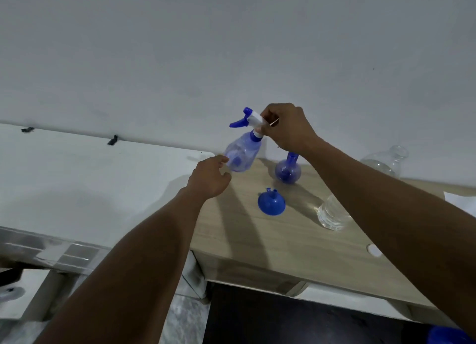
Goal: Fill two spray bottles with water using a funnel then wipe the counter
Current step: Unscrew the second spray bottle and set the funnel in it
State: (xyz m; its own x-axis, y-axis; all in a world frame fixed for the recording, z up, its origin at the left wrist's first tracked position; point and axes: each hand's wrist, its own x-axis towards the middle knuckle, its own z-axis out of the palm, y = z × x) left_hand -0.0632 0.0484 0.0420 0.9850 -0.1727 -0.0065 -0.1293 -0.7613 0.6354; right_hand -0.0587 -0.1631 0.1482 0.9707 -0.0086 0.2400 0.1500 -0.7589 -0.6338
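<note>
Both hands hold spray bottle aloft.
Right hand curled round white-blue trigger head; left hand pinches translucent body (tilted, over wood-grain counter edge); blue cone funnel lies inverted.

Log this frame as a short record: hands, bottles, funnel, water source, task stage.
right hand: grips the spray head of the held spray bottle, tilted above the counter
left hand: at that bottle's base; grip unclear
second bottle: stands on counter, no spray head
funnel: wide end down on counter
water bottle: clear, on counter, partly behind right arm
stage: funnel in neither bottle
</note>
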